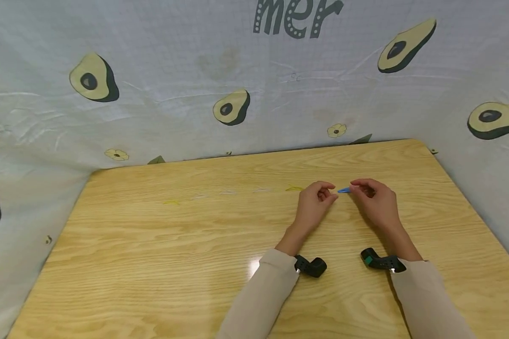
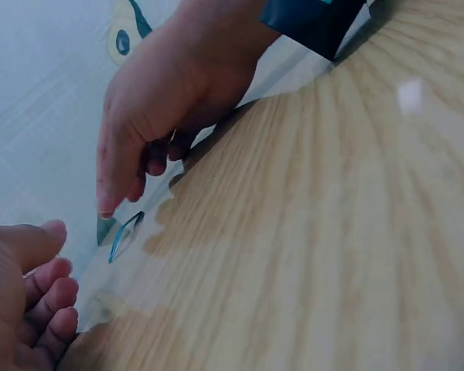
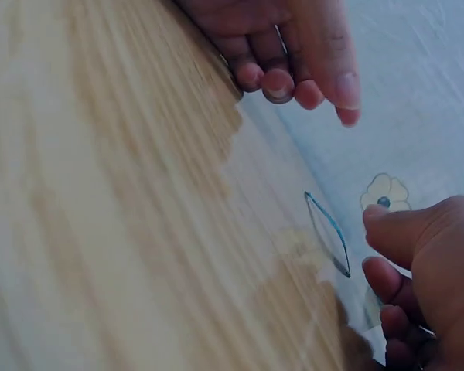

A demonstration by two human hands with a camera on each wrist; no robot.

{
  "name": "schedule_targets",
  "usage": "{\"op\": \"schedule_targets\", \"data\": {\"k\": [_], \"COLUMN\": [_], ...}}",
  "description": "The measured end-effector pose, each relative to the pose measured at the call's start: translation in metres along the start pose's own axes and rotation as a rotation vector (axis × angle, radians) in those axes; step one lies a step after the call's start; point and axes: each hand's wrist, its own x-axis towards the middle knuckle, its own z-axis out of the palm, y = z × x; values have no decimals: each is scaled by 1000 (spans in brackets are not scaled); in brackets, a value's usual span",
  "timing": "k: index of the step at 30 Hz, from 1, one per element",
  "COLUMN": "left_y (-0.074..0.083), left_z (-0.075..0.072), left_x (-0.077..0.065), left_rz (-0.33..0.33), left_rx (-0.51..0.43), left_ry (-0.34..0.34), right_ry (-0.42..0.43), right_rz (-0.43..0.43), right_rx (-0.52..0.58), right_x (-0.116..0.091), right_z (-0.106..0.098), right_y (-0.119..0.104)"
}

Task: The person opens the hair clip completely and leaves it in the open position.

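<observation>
A small, thin blue strip (image 1: 343, 190) with pointed ends lies on the wooden table between the two hands. In the right wrist view the strip (image 3: 329, 224) looks like a slim bowed outline, blue along one side and dark along the other. My right hand (image 1: 375, 202) is right beside its right end, thumb and forefinger apart, the other fingers bent. On the other side my left hand (image 1: 315, 202) holds nothing, its thumb and fingertips apart near the strip's left end. In the left wrist view the strip (image 2: 125, 236) shows between both hands.
A row of small thin pieces runs leftward along the table: a yellow piece (image 1: 294, 188), several whitish ones such as this pale piece (image 1: 229, 192), and another yellow piece (image 1: 171, 202). Behind the table (image 1: 152, 263) hangs an avocado-printed cloth (image 1: 161, 94).
</observation>
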Motion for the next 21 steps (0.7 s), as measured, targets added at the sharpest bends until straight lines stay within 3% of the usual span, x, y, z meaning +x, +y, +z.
{"op": "schedule_targets", "data": {"k": [9, 21], "left_y": [1, 0], "left_z": [0, 2], "left_x": [11, 18], "left_rz": [2, -93], "left_rx": [289, 455], "left_ry": [-3, -96], "right_ry": [-65, -139], "right_rz": [-88, -44], "right_rx": [-90, -82], "right_x": [6, 8], "right_z": [-4, -2], "right_y": [7, 13]}}
